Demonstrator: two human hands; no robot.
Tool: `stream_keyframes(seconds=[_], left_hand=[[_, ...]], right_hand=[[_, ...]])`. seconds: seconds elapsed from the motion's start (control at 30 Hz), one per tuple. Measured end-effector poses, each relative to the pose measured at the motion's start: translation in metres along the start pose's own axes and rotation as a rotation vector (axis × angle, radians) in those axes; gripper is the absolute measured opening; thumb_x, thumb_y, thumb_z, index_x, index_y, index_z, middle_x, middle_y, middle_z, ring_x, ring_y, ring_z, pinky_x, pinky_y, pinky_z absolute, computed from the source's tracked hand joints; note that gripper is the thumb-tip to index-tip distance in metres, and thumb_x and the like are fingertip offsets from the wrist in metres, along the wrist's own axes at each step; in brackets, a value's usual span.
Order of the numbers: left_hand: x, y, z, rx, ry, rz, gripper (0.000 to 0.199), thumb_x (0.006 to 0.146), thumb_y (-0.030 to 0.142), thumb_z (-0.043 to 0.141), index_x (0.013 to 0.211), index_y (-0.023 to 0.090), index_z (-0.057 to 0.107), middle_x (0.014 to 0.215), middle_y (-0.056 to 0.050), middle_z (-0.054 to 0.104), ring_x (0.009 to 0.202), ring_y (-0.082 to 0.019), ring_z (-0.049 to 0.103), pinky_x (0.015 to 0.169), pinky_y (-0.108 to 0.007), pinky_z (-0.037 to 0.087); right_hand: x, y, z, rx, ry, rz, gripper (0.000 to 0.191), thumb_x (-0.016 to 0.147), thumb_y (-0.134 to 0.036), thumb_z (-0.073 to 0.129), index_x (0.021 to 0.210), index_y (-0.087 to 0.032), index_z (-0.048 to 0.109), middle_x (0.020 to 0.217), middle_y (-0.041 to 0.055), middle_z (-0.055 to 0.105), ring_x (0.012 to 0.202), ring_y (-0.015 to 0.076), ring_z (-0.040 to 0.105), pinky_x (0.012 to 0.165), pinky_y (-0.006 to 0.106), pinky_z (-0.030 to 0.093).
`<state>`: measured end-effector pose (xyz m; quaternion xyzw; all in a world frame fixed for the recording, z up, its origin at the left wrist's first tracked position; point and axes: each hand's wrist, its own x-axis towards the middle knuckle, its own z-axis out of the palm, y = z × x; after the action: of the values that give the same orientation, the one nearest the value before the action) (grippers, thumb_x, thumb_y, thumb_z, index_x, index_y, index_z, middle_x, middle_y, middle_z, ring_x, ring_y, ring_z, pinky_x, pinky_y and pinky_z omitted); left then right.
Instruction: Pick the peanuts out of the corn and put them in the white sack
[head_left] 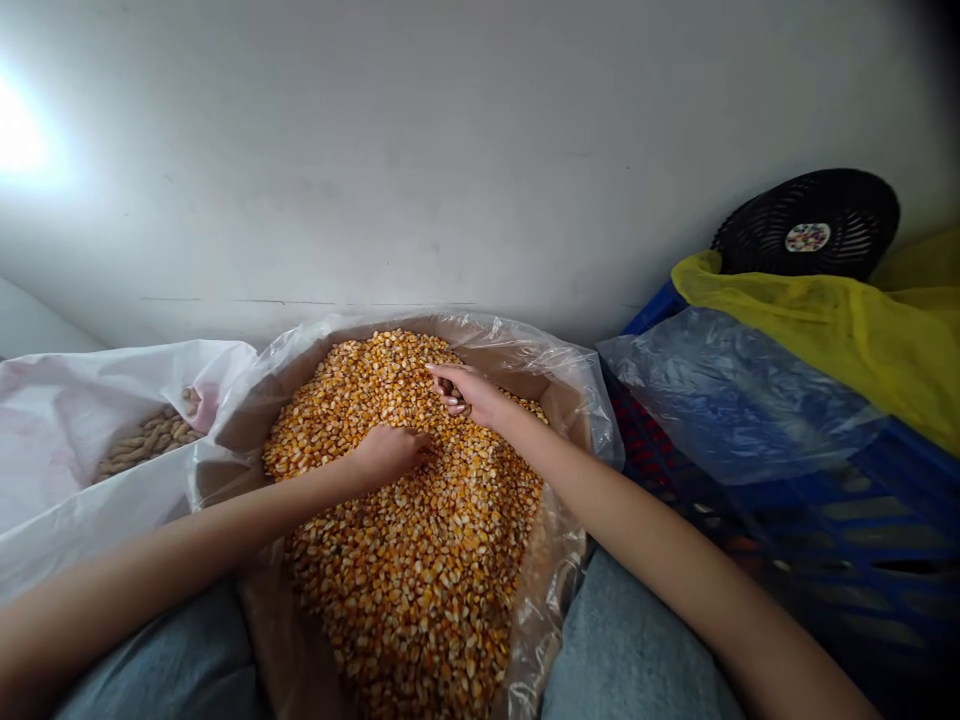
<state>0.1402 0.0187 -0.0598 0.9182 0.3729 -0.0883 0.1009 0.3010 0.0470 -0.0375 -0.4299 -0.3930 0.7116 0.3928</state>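
Note:
A heap of orange-yellow corn kernels [420, 560] fills a large sack lined with clear plastic [577, 400] between my knees. My right hand [480, 395] is held over the upper right of the heap, its fingers curled round several small brown pieces that look like peanuts in the shell [452, 388]. Lower and to the left, my left hand [391, 456] rests on the corn, palm down. Its fingers are bent together at the kernels, and their tips are partly hidden, so what they pinch cannot be made out.
On the left stands a white sack [45, 410] with peanuts in the shell [154, 437]. To the right is a blue plastic crate [892, 530] bearing clear plastic [742, 390], yellow mesh [832, 330] and a black fan [810, 225]. A pale wall [420, 160] rises behind.

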Motion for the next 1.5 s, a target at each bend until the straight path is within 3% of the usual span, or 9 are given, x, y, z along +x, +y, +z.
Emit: stream_keyframes(seconds=[0.27,0.47,0.6,0.73,1.0,1.17,1.33,1.4,1.5], left_hand=[[-0.014,-0.040,-0.033,-1.030,0.061,-0.158,0.036,0.079,0.036,0.033,0.102,0.016,0.051,0.050,0.005,0.040,0.038,-0.006,0.032,0.037,-0.018,0.026],[-0.016,-0.043,-0.031,-0.462,0.193,-0.158,0.035,0.076,0.041,0.037,0.099,0.022,0.055,0.063,0.001,0.056,0.053,-0.011,0.048,0.050,-0.021,0.034],[-0.014,-0.041,-0.024,-0.011,0.096,-0.116,0.033,0.079,0.043,0.033,0.094,0.024,0.056,0.070,-0.003,0.062,0.059,-0.016,0.055,0.054,-0.024,0.036],[-0.013,-0.045,-0.021,0.099,-0.015,-0.054,0.030,0.076,0.043,0.039,0.093,0.024,0.055,0.078,-0.005,0.064,0.064,-0.018,0.058,0.055,-0.024,0.037],[-0.017,-0.059,-0.028,-0.105,-0.013,-0.078,0.027,0.074,0.044,0.042,0.083,0.023,0.058,0.070,-0.002,0.062,0.061,-0.015,0.055,0.052,-0.022,0.034],[-0.016,-0.073,-0.031,-0.646,0.338,-0.286,0.038,0.075,0.052,0.036,0.066,0.017,0.049,0.050,0.002,0.046,0.044,-0.010,0.042,0.044,-0.021,0.031],[-0.017,-0.080,-0.032,-1.363,0.362,-0.286,0.030,0.077,0.044,0.034,0.065,0.017,0.042,0.051,0.005,0.036,0.034,-0.004,0.022,0.033,-0.019,0.022],[-0.019,-0.080,-0.036,-1.342,0.414,-0.311,0.026,0.077,0.038,0.035,0.080,0.016,0.047,0.056,0.004,0.041,0.034,-0.004,0.023,0.034,-0.019,0.022],[-0.026,-0.079,-0.043,-0.831,0.507,-0.422,0.039,0.075,0.035,0.038,0.108,0.016,0.046,0.057,0.002,0.047,0.040,-0.008,0.037,0.041,-0.020,0.030]], right_hand=[[-0.001,-0.003,-0.001,0.046,0.035,-0.019,0.028,0.067,-0.038,0.055,0.058,-0.016,0.041,0.050,-0.0063,0.040,0.035,0.0016,0.027,0.032,0.015,0.015],[-0.003,0.000,0.000,-0.022,0.087,0.008,0.027,0.069,-0.038,0.053,0.059,-0.016,0.042,0.049,-0.0060,0.040,0.035,0.0021,0.028,0.032,0.015,0.016],[-0.006,0.001,0.003,-0.110,0.049,0.006,0.029,0.070,-0.041,0.052,0.058,-0.016,0.042,0.047,-0.0055,0.040,0.035,0.0026,0.028,0.032,0.016,0.017],[-0.007,0.003,0.004,-0.188,0.031,0.001,0.029,0.069,-0.042,0.053,0.057,-0.017,0.043,0.045,-0.0055,0.038,0.035,0.0035,0.029,0.033,0.016,0.018],[-0.001,0.005,-0.001,-0.364,0.171,-0.059,0.040,0.073,-0.053,0.040,0.057,-0.017,0.046,0.049,-0.0022,0.041,0.036,0.0054,0.030,0.035,0.019,0.018],[-0.005,0.005,0.001,-1.015,0.340,-0.163,0.031,0.078,-0.035,0.038,0.093,-0.021,0.061,0.079,0.0042,0.061,0.049,0.0111,0.046,0.051,0.024,0.033],[-0.009,0.007,0.001,-1.307,0.325,-0.132,0.042,0.080,-0.030,0.035,0.121,-0.028,0.043,0.081,0.0036,0.064,0.058,0.0153,0.052,0.057,0.025,0.035],[-0.008,0.007,-0.001,-1.408,0.337,-0.105,0.044,0.081,-0.030,0.035,0.125,-0.029,0.038,0.075,0.0039,0.063,0.060,0.0167,0.054,0.057,0.025,0.036],[-0.007,0.009,-0.006,-1.619,0.324,-0.079,0.050,0.079,-0.028,0.038,0.129,-0.030,0.031,0.073,0.0062,0.063,0.066,0.0193,0.056,0.059,0.026,0.037]])
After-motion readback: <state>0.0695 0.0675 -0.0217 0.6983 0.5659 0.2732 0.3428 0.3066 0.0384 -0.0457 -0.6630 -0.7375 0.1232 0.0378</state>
